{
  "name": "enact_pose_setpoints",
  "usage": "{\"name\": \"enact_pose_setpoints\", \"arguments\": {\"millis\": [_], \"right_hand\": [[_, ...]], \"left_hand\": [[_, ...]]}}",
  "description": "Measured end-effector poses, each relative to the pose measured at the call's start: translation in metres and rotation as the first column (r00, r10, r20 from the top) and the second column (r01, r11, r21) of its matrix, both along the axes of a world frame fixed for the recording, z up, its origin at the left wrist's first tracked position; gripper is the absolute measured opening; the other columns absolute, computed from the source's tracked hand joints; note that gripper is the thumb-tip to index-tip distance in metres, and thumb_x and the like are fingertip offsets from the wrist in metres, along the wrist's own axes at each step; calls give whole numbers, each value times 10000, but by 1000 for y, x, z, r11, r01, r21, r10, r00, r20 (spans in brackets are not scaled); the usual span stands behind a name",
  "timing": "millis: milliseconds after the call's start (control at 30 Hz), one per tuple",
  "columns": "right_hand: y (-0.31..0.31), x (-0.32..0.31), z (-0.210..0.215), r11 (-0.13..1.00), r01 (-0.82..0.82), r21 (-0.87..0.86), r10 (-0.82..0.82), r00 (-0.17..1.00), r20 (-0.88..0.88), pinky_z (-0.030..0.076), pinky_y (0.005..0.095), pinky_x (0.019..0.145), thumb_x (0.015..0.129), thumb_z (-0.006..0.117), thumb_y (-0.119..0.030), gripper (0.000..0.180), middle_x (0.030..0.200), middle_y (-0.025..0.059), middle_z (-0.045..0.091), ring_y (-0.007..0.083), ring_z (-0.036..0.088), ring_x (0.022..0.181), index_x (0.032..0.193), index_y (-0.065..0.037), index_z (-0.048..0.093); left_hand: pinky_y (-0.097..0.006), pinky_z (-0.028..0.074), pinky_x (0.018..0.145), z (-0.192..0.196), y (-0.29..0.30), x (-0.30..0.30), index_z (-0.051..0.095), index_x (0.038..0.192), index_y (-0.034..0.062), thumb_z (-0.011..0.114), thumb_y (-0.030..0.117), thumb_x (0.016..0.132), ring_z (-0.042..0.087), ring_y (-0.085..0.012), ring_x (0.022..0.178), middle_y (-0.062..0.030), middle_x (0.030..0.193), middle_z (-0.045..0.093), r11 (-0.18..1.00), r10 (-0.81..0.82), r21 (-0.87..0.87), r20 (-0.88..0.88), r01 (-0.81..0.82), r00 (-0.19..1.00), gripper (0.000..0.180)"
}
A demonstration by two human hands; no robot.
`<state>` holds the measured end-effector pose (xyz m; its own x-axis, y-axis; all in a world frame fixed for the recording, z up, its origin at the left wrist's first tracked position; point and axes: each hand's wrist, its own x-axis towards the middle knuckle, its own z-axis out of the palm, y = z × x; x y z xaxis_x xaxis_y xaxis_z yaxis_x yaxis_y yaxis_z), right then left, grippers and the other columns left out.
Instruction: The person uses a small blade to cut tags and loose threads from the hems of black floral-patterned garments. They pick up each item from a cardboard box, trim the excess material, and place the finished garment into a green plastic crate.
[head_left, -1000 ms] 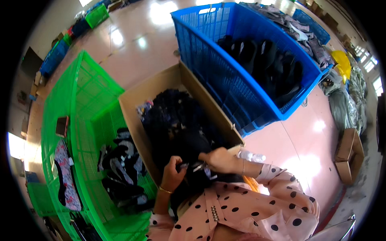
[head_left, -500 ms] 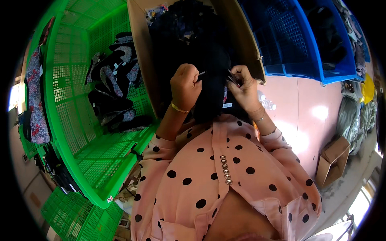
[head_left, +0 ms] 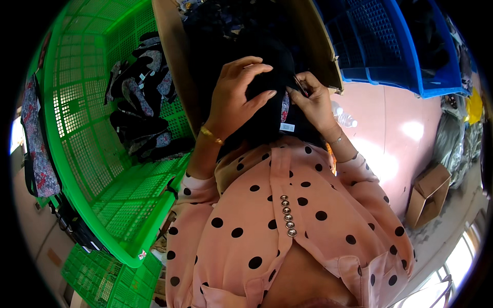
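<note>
Across my lap and the near edge of a cardboard box lies a black fabric piece (head_left: 264, 120) with a floral strip and a white label (head_left: 287, 127). My left hand (head_left: 237, 95) hovers over it or just touches it, fingers and thumb spread, holding nothing. At the fabric's right edge, my right hand (head_left: 314, 100) is closed in a pinch around a small dark pointed tool (head_left: 299, 83), which looks like thread snips. Its fingers hide most of the tool. Whether they also grip the cloth I cannot tell.
The cardboard box (head_left: 328, 56) in front holds dark fabric pieces. To the left, a green crate (head_left: 77, 154) contains several black and floral pieces. A blue crate (head_left: 382, 43) stands at far right, above a clear plastic bottle (head_left: 346, 120) and a small open carton (head_left: 430, 197).
My left hand has gone from a closed fist to spread fingers, rising slightly over the black fabric. My right hand stays closed at the fabric's edge, slightly higher.
</note>
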<state>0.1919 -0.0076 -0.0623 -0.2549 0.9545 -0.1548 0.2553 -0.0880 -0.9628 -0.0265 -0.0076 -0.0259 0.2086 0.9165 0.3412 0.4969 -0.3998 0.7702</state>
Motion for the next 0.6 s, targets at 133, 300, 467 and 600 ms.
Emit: {"name": "enact_pose_setpoints", "arguments": {"millis": [133,300,467,600], "right_hand": [[3,2,0,999,7,-41,-10,997,-78,432,199,603,857,708,-94,239,735,-5,569,31,499,680,1005,-7,541],[11,27,17,984,-114,139,82,972,219,473,263,573,926,623,-359,361,691,78,590,157,598,615,1035,-24,543],[12,31,30,878,-299,375,-2,780,626,477,326,523,887,599,-469,401,643,79,612,244,635,598,908,-69,568],[15,26,36,812,-382,440,-43,714,699,460,337,487,866,612,-469,390,599,53,585,232,621,567,811,-86,562]], "left_hand": [[-324,479,806,-19,12,17,718,924,108,815,115,690,571,-218,988,-29,1074,642,998,41,42,-96,-37,995,254],[-312,464,778,-20,21,19,716,831,87,793,91,713,584,-188,911,-16,894,681,998,-12,65,-49,15,999,141],[-306,464,837,-11,27,17,697,828,46,755,98,788,581,-175,927,-31,894,687,990,-58,-126,12,59,998,88],[-304,461,846,-9,28,17,693,848,36,747,110,803,575,-174,939,-38,910,683,976,-65,-206,42,72,997,102]]}}
